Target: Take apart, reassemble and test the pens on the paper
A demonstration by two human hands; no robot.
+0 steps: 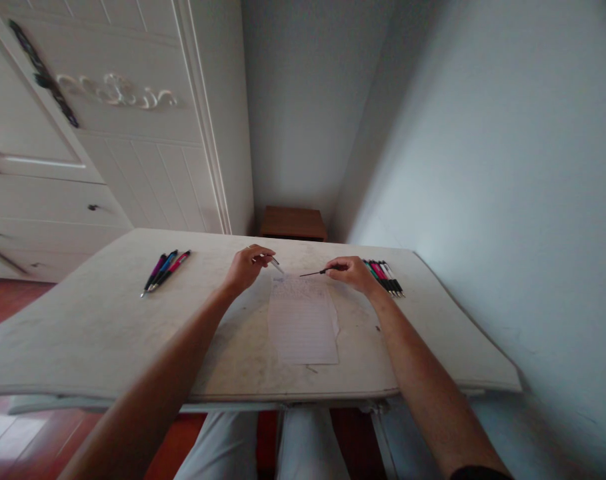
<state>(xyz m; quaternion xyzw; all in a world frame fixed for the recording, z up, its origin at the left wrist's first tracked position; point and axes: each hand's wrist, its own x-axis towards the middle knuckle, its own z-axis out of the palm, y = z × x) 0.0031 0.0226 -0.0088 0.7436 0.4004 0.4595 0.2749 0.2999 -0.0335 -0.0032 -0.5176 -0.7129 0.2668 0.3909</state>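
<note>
My left hand (251, 265) is closed on a pale pen barrel (277, 266) that points down toward the top of a lined sheet of paper (303, 333). Opposite it, my right hand (350, 272) pinches a black pen part with a thin dark refill (310, 274) sticking out to the left. The two pieces are apart, above the paper's top edge. Scribbled marks cover the upper part of the sheet. Just beyond my right hand lies a row of several pens (384, 277), partly hidden by the hand and wrist.
A group of pens (165, 272), purple, blue and red, lies on the left of the white table (103, 333). A white cabinet (173, 167) stands at the left and a wall (473, 167) at the right. Behind the table is a brown wooden stand (293, 222).
</note>
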